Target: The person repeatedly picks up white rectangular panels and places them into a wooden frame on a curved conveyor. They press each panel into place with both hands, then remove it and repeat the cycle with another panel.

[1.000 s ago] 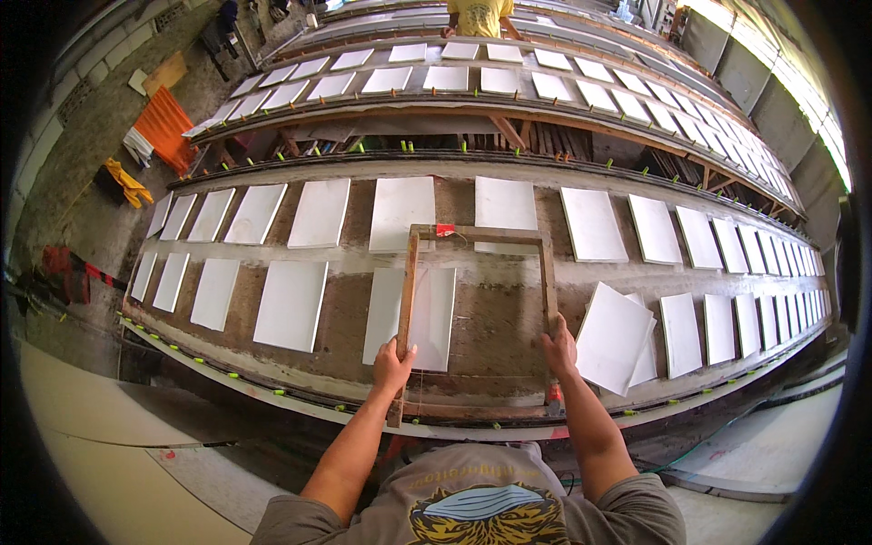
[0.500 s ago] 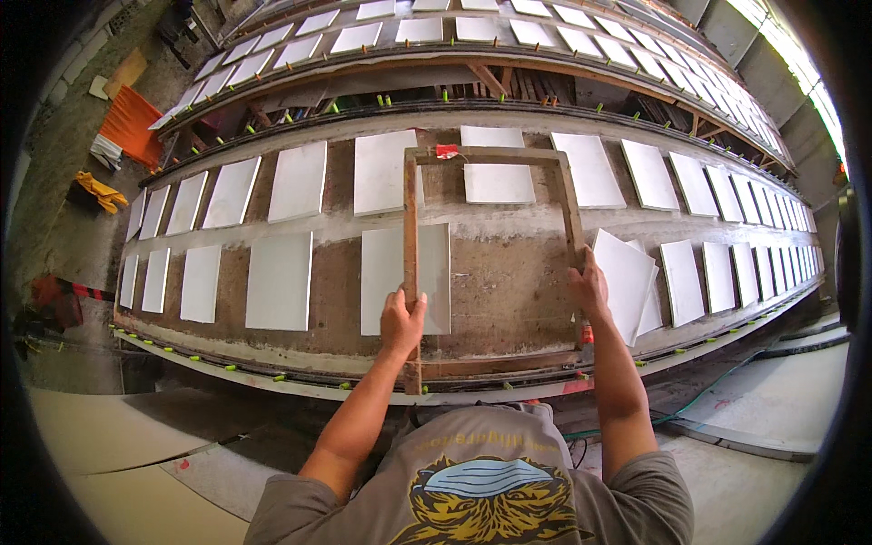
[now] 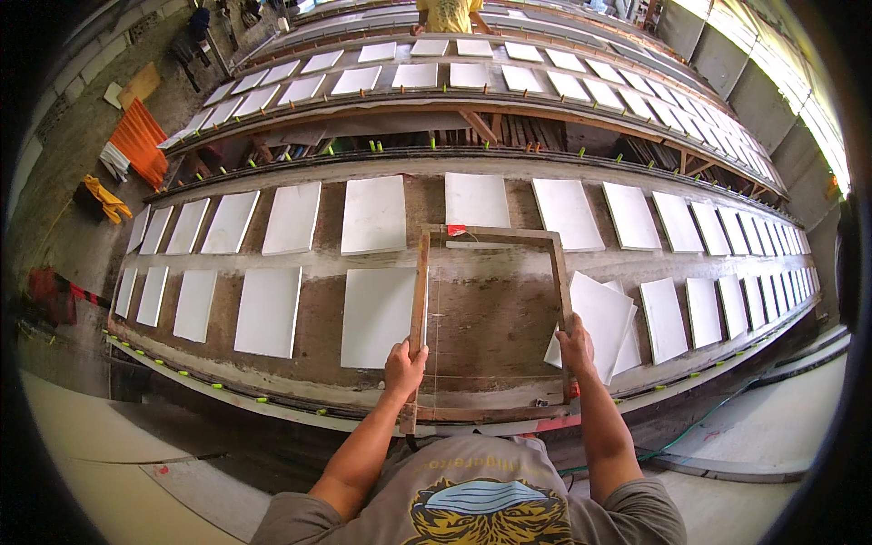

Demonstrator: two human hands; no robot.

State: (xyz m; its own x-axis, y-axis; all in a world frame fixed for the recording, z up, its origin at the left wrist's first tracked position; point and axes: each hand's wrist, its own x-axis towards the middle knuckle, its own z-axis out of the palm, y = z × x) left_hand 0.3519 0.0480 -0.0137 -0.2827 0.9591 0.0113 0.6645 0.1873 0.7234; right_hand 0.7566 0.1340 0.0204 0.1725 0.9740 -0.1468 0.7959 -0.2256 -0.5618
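I hold a rectangular wooden frame [image 3: 509,234] over a long table [image 3: 309,341]. My left hand [image 3: 405,367] is closed around its left bar, and my right hand [image 3: 576,347] grips the right bar. Red tape [image 3: 456,231] is wrapped on the far bar, and thin strings or threads cross the frame's opening. Bare brown tabletop shows through it. By the left bar lies a flat white sheet [image 3: 377,318], partly behind the frame. Next to my right hand, a tilted white sheet [image 3: 599,313] overlaps another. The far bar crosses the near end of a white sheet [image 3: 477,195].
Two rows of white sheets [image 3: 268,309] cover the table, with green pegs [image 3: 218,386] along its edge. Beyond stands another table with more sheets [image 3: 416,75], and a person in yellow [image 3: 450,14]. Orange cloth [image 3: 138,141] hangs at the left.
The frame has shifted right and nearer to me relative to the sheets, both hands still holding it. My view has tilted up, bringing a person in yellow into sight at the far end.
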